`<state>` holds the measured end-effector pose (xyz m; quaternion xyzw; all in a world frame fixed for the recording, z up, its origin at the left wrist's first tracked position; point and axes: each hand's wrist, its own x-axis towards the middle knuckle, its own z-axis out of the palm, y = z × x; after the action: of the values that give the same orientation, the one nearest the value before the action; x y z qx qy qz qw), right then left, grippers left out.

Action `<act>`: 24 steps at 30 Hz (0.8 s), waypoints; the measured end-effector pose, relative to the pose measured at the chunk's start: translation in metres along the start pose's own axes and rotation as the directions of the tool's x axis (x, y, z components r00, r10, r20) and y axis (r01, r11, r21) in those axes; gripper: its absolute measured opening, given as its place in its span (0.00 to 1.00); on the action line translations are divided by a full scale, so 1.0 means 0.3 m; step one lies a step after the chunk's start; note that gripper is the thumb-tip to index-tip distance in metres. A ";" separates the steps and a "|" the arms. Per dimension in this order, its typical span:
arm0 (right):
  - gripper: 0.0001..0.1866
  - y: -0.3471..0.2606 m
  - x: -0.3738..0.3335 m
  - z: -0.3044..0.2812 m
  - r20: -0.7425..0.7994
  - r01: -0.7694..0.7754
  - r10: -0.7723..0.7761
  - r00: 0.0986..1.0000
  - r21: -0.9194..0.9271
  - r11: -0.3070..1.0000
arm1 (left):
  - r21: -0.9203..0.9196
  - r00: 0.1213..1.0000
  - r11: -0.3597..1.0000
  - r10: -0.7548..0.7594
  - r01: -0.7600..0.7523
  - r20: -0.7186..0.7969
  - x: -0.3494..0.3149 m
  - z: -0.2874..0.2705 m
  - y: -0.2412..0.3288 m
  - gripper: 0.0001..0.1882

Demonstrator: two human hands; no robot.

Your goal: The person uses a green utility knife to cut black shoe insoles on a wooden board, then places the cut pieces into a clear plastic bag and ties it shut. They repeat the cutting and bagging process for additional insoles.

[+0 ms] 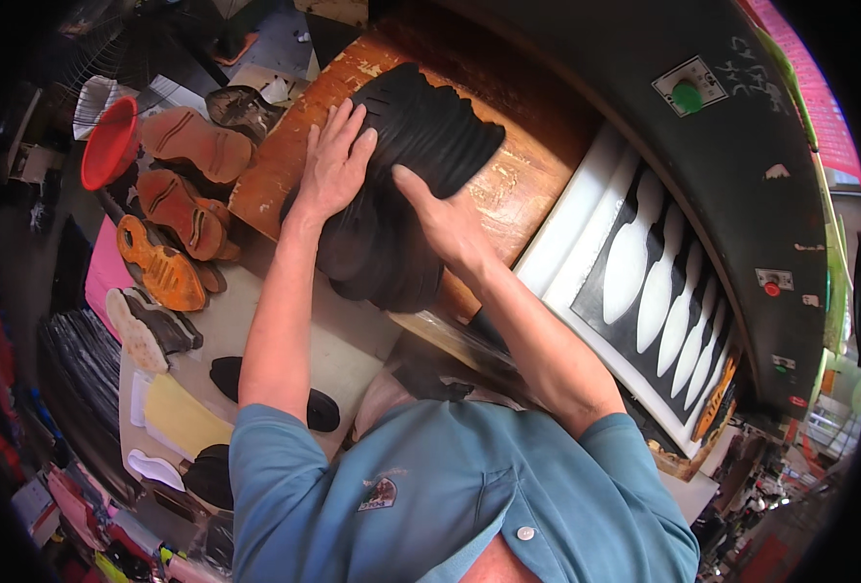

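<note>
A thick stack of black shoe soles (pixel 435 126) leans in layers on a worn wooden board (pixel 523 189). More black layers show below it, between my forearms. My left hand (pixel 336 167) lies along the stack's left side with its fingers stretched out and slightly apart. On the near right side is my right hand (pixel 447 219), its thumb on top of the layers. The other fingers of that hand are hidden behind the stack's edge. Below my left forearm, a loose black sole (pixel 323 410) rests on a pale surface.
Brown sole-shaped pieces (pixel 195 146), an orange one (pixel 163 267) and a red bowl (pixel 110 146) are at the left. On the right, a white-framed tray (pixel 586 209) carries several white sole shapes (pixel 634 257) beside a dark machine panel (pixel 722 185) with a green button (pixel 686 95).
</note>
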<state>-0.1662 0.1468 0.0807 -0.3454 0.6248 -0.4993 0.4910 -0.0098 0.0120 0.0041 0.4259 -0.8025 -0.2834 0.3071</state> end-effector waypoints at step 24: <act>0.40 -0.128 -0.106 -0.029 0.310 0.598 -0.544 0.780 -0.113 0.793 | -0.924 0.928 0.170 -0.215 0.342 0.304 -0.166 -0.262 0.340 0.38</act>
<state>-0.1679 0.1685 0.1263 -0.6306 0.4672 -0.5079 0.3551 0.0184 0.0881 0.1158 0.2670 -0.3752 -0.7902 0.4044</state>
